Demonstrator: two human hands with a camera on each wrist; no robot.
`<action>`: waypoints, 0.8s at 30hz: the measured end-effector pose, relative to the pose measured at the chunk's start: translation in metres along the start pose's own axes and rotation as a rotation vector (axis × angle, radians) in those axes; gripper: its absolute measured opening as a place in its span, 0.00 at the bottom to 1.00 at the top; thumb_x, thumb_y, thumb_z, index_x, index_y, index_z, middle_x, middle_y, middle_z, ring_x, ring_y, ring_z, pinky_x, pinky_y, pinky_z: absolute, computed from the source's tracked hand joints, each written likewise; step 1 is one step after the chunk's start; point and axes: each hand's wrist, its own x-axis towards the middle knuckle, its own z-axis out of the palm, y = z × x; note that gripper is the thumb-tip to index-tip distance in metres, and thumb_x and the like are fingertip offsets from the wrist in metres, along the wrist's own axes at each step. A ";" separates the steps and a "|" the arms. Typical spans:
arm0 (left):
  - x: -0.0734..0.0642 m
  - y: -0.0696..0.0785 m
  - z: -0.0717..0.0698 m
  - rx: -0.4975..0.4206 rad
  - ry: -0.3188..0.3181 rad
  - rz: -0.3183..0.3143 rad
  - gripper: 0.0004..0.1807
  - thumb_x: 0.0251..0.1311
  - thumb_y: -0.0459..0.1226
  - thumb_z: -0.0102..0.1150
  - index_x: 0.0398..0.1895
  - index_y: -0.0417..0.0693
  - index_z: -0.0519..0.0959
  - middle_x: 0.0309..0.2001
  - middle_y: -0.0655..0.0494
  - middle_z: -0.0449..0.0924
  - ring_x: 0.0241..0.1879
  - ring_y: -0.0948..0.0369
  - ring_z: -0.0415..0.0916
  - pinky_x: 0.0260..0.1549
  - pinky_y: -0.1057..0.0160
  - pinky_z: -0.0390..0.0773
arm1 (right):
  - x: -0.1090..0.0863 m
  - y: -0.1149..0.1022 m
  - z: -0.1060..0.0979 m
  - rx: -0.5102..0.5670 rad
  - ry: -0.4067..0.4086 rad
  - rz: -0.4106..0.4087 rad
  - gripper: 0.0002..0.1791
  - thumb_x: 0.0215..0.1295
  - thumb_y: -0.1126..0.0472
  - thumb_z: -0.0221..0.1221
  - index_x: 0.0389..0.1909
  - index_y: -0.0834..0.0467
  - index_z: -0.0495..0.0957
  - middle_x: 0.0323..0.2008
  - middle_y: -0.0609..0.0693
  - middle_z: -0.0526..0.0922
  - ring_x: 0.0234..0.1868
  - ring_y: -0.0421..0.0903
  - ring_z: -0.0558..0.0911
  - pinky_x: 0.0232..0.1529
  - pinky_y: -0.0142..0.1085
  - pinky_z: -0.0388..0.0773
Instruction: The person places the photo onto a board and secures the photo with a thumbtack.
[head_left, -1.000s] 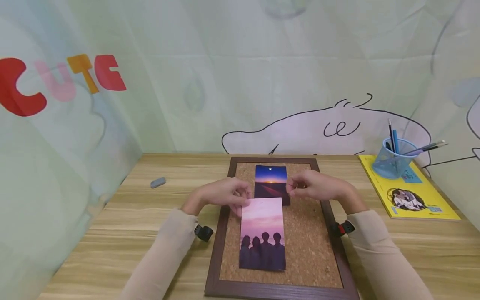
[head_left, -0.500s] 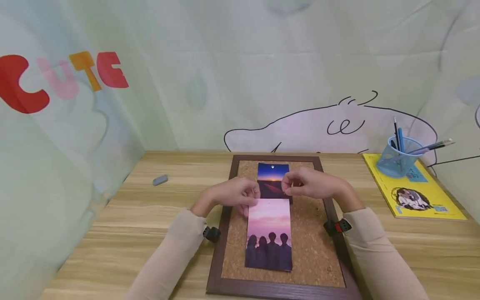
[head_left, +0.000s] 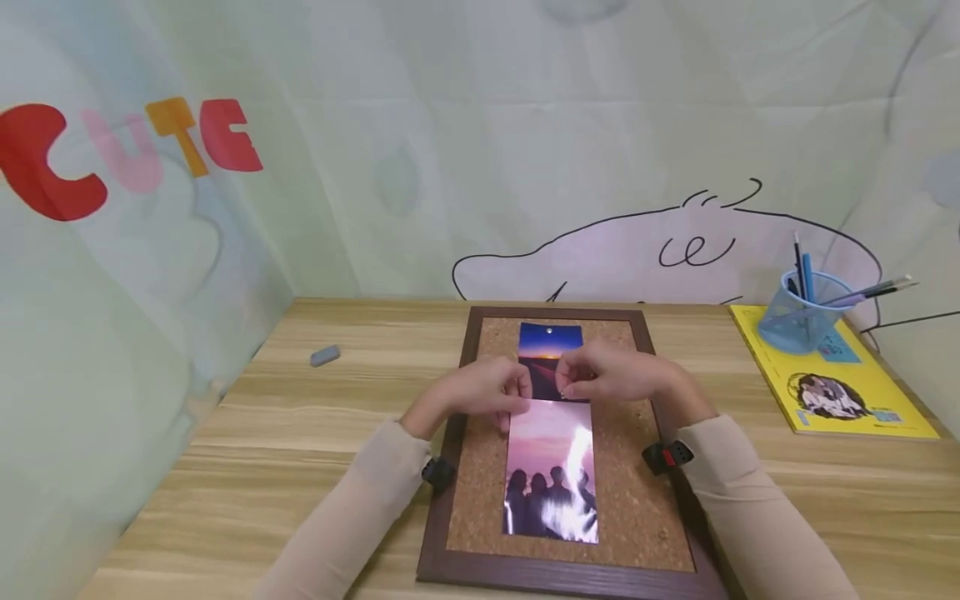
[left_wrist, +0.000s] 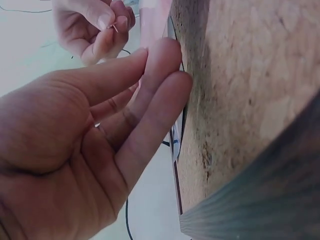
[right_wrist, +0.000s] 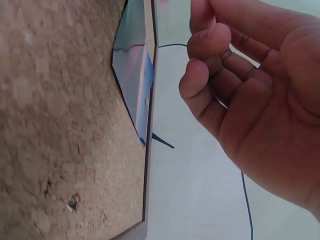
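A cork board (head_left: 637, 500) in a dark brown frame lies on the table. My left hand (head_left: 483, 387) pinches the top left corner of a pink photo (head_left: 543, 450) with dark silhouettes of people. The photo lies over the board, below a sunset photo (head_left: 534, 343) fixed by a thumbtack (head_left: 550, 331) at its top. My right hand (head_left: 622, 371) is just above the pink photo's top edge. Between its thumb and index finger it pinches a small thumbtack (left_wrist: 114, 27), whose thin point shows in the left wrist view. In the right wrist view the fingertips are partly cut off.
A grey eraser (head_left: 325, 356) lies on the wooden table (head_left: 337, 433), left of the board. At the right stands a blue mesh pen cup (head_left: 795, 321) with several pens and brushes, on a yellow book (head_left: 862, 392). A printed curtain (head_left: 360, 167) hangs behind.
My left hand has moved right with the pink photo, which now sits more squarely under the sunset photo. The right hand has moved left and slightly down towards the pink photo's top edge.
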 end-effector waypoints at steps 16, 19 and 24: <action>0.006 0.004 0.010 0.137 0.059 -0.072 0.06 0.64 0.32 0.64 0.30 0.46 0.77 0.23 0.56 0.80 0.19 0.62 0.78 0.23 0.66 0.78 | 0.013 0.000 0.023 -0.171 -0.074 0.110 0.06 0.71 0.66 0.58 0.34 0.53 0.79 0.26 0.41 0.74 0.26 0.37 0.70 0.28 0.31 0.65; 0.006 0.006 0.011 0.215 0.072 -0.073 0.07 0.63 0.34 0.66 0.29 0.48 0.78 0.24 0.57 0.78 0.19 0.63 0.77 0.22 0.67 0.76 | 0.014 -0.001 0.024 -0.163 -0.097 0.152 0.06 0.70 0.66 0.58 0.33 0.52 0.80 0.24 0.41 0.72 0.24 0.36 0.68 0.27 0.31 0.63; 0.006 0.005 0.012 0.322 0.101 -0.086 0.08 0.63 0.37 0.67 0.28 0.51 0.78 0.23 0.60 0.77 0.21 0.65 0.73 0.23 0.68 0.72 | 0.017 -0.002 0.025 -0.113 -0.144 0.190 0.07 0.71 0.67 0.58 0.33 0.54 0.80 0.24 0.42 0.72 0.24 0.37 0.67 0.26 0.30 0.61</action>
